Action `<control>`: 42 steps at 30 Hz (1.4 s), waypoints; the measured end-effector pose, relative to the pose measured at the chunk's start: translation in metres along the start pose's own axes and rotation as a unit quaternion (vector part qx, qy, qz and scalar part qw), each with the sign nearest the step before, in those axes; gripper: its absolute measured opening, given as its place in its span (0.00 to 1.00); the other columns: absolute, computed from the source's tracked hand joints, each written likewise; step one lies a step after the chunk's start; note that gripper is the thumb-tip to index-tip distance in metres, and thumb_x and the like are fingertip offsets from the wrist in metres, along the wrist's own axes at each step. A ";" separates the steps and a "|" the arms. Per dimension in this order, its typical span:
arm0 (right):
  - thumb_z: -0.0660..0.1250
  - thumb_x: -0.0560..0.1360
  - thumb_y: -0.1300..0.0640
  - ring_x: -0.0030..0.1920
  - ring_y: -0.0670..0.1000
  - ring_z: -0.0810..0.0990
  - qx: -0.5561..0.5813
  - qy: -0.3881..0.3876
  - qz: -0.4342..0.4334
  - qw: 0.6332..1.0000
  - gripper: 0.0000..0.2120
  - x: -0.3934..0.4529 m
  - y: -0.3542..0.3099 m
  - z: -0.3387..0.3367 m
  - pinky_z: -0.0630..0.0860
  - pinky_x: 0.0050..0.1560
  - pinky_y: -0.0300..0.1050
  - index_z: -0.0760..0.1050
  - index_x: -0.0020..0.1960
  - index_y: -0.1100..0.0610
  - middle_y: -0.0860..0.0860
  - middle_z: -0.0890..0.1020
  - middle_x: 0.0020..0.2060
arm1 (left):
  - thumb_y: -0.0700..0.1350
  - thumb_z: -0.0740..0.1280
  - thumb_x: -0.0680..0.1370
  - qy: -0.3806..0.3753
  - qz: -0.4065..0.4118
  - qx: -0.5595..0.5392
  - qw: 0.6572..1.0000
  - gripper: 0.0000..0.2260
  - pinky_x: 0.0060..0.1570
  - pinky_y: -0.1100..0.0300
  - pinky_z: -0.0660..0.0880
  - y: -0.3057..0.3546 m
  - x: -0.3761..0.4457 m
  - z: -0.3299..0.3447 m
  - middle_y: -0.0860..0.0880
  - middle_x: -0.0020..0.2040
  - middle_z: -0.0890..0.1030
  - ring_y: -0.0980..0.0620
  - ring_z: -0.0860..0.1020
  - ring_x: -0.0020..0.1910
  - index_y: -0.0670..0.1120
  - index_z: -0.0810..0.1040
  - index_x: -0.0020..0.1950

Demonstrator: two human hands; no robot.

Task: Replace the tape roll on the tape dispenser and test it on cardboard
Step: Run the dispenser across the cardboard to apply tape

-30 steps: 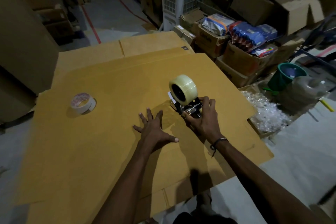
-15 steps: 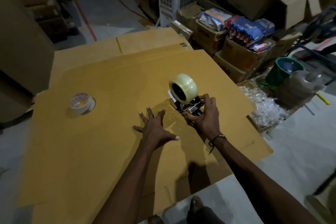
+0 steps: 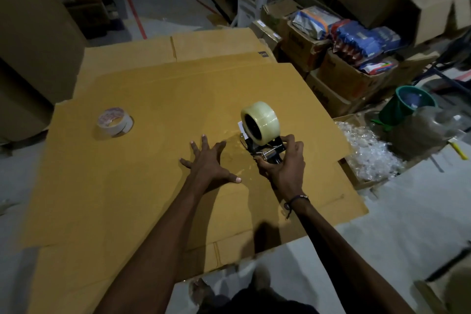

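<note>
A large flat cardboard sheet [image 3: 142, 176] lies on the floor. On it stands a black and metal tape dispenser [image 3: 267, 150] with a full clear tape roll [image 3: 260, 122] mounted on it. My right hand [image 3: 285, 166] grips the dispenser's handle from behind. My left hand [image 3: 209, 163] lies flat on the cardboard just left of the dispenser, fingers spread, holding nothing. A nearly spent white tape roll [image 3: 114, 121] lies on the cardboard at the far left.
Open boxes of packaged goods [image 3: 351, 41] stand to the right beyond the cardboard. A green bucket [image 3: 405, 104] and a box of clear plastic scraps [image 3: 369, 153] sit at the right edge. Tall cartons [image 3: 33, 33] line the left. My foot [image 3: 204, 290] shows below.
Both hands and the dispenser hold almost the same place; only the camera has shifted slightly.
</note>
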State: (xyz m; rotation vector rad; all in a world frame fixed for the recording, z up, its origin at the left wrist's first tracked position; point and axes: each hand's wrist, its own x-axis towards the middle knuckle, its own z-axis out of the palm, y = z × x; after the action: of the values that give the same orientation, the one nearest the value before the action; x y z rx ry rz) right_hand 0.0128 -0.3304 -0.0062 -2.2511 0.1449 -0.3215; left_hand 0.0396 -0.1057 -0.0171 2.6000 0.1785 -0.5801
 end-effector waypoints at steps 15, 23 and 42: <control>0.84 0.68 0.47 0.43 0.49 0.77 -0.035 -0.004 0.016 0.999 0.35 -0.027 0.001 -0.017 0.80 0.40 0.47 0.69 0.65 0.52 0.49 0.69 0.57 | 0.67 0.84 0.57 -0.003 -0.003 0.003 1.000 0.62 0.67 0.14 0.40 0.000 -0.002 -0.002 0.46 0.87 0.36 0.33 0.34 0.84 0.63 0.57 0.84; 0.80 0.71 0.39 0.50 0.52 0.79 -0.036 -0.036 0.003 0.999 0.36 -0.062 0.019 -0.044 0.83 0.46 0.54 0.65 0.69 0.50 0.50 0.70 0.61 | 0.67 0.84 0.57 -0.005 -0.004 0.001 1.000 0.61 0.68 0.14 0.39 0.000 -0.004 -0.004 0.47 0.87 0.36 0.34 0.35 0.84 0.63 0.57 0.84; 0.75 0.78 0.44 0.59 0.41 0.72 -0.010 -0.125 -0.067 0.990 0.36 -0.042 0.022 -0.068 0.71 0.51 0.26 0.65 0.79 0.56 0.53 0.71 0.71 | 0.68 0.80 0.65 0.055 -0.014 -0.029 0.998 0.52 0.69 0.17 0.40 0.012 -0.043 0.041 0.45 0.87 0.39 0.32 0.35 0.84 0.61 0.58 0.84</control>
State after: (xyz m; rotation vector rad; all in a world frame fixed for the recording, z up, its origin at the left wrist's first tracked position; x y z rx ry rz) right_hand -0.0466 -0.3856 0.0110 -2.3040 -0.1362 -0.1062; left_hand -0.0117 -0.1366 -0.0267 2.5776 0.2628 -0.4346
